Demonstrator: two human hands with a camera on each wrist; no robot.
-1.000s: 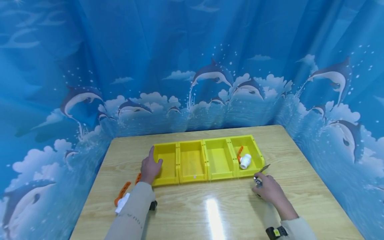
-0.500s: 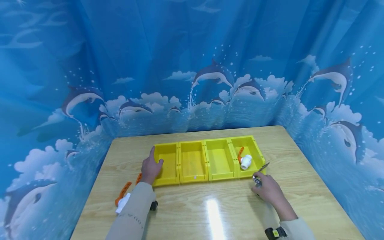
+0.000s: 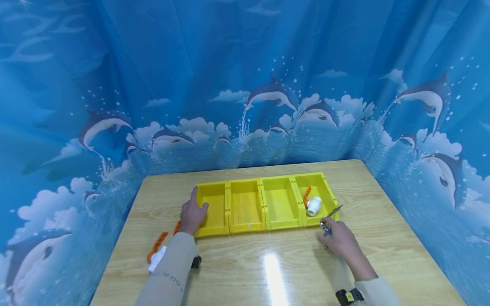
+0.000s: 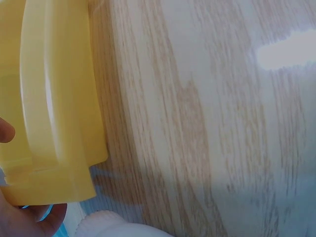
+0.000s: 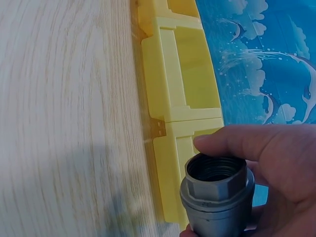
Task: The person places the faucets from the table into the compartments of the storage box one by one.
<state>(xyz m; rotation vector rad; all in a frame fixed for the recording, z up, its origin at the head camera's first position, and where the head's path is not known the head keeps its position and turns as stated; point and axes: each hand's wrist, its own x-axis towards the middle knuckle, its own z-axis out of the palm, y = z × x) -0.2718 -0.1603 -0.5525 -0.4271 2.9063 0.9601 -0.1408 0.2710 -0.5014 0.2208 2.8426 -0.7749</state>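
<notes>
The metal threaded pipe fitting (image 5: 215, 197) is in the right hand (image 3: 340, 239), just off the front right corner of the row of yellow bins (image 3: 283, 223). Fingers and thumb curl round its body, the threaded mouth facing up toward the wrist camera. A slender dark piece (image 3: 335, 210) juts past the fingers toward that corner; whether it touches the bin, I cannot tell. The fitting should be rigid, dense for its size and smooth-skinned, hard to damage; the faceted collar below its mouth looks the surest place to hold.

The left hand (image 3: 192, 216) pinches the row's left end, thumb inside the leftmost bin and fingers outside. The bins look like light, stiff plastic that could slide.

The rightmost bin (image 3: 328, 187) contains a white ball valve (image 3: 314, 206) with an orange handle (image 3: 307, 196). On the counter (image 3: 226, 272), left of the row, lies another white valve (image 3: 157, 259), partly hidden by the sleeve (image 3: 168, 267).
</notes>
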